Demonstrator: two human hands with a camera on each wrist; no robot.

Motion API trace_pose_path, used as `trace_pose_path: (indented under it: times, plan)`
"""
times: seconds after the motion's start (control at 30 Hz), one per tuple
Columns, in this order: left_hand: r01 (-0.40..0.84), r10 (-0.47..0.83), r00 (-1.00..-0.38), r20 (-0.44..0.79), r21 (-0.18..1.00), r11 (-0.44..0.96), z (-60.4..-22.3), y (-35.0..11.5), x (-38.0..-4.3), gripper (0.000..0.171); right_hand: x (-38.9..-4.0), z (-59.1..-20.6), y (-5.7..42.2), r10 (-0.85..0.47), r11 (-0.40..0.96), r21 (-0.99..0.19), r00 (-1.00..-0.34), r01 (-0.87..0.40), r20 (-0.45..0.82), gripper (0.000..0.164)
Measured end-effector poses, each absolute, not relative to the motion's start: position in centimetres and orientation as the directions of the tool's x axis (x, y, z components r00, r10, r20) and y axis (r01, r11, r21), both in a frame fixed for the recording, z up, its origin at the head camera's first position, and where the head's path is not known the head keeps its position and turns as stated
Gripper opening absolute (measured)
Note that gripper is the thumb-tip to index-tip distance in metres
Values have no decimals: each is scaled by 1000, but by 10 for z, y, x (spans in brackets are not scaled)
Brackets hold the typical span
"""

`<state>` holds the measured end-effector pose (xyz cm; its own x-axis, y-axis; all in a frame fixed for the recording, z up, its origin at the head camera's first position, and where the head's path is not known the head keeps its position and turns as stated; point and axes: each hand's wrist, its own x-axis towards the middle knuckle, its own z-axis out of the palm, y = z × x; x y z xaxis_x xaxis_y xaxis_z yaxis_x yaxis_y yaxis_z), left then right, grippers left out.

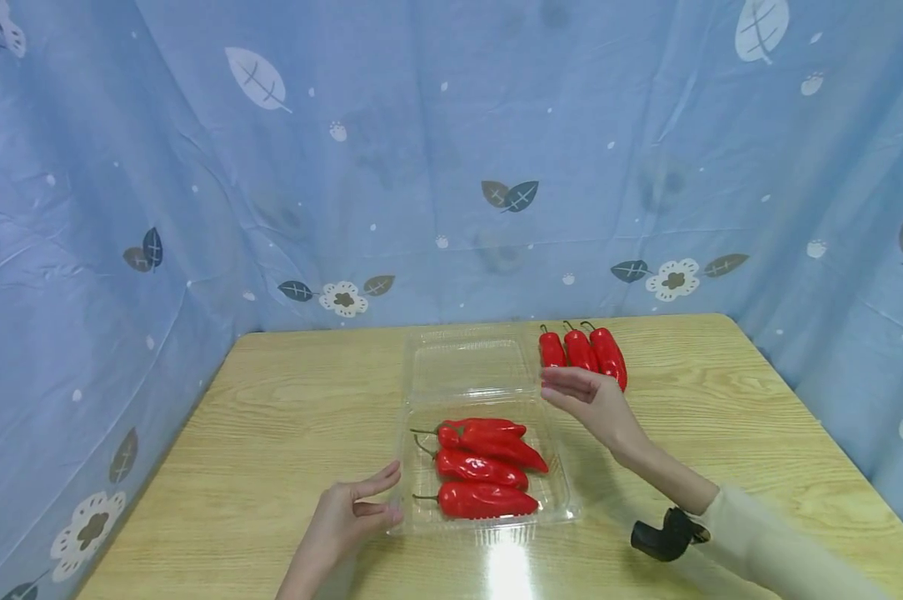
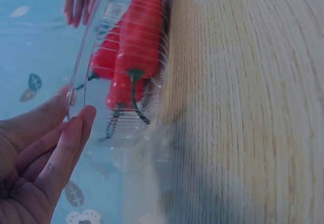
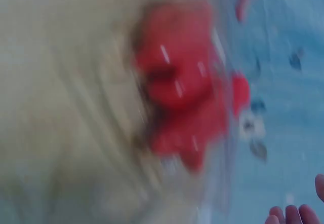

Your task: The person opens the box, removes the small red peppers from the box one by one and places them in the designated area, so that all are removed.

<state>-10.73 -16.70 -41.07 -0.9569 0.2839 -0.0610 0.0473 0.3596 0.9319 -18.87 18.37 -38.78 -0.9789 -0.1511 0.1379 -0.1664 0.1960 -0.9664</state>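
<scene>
A clear plastic clamshell box (image 1: 564, 479) lies unfolded on the table, its lid (image 1: 466, 367) laid back toward the curtain. Several red peppers (image 1: 487, 500) with green stems are stacked in the box's near half, stems pointing left. At the box's near left corner, my left hand (image 1: 346, 512) pinches the rim between thumb and fingers; the left wrist view shows the fingertips (image 2: 76, 125) right at the edge. My right hand (image 1: 594, 404) is raised over the box's right side, fingers extended and holding nothing. It partly overlaps three more red peppers (image 1: 609, 354) lying behind it.
The wooden table (image 1: 294, 417) is enclosed by a blue patterned curtain (image 1: 451, 167) at the back and both sides. A black strap-like device (image 1: 665, 535) sits at the right sleeve (image 1: 766, 533). The right wrist view is heavily blurred.
</scene>
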Motion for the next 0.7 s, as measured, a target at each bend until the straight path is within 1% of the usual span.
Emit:
trace_pose_path:
  times: [0.2,0.3,0.4,0.53,0.7]
  plan:
    - [58,286,-957,-52,930,362,-411,-167,-107,52,-170,-406,158,-287,103,-971,-941,-217,180,41]
    - [58,288,-956,-50,933,355,-411,-167,-107,52,-169,-416,147,-360,34,-967,-906,-254,225,42]
    - [58,292,-955,-48,938,343,-411,-167,-107,52,-172,-423,137,-419,-3,-959,-870,-284,259,43]
    - [58,295,-954,-44,943,328,-411,-167,-107,51,-177,-427,126,-466,16,-950,-843,-311,269,44]
    - [46,291,-955,-51,948,316,-411,-167,-107,51,-181,-430,113,-497,85,-941,-832,-329,246,44]
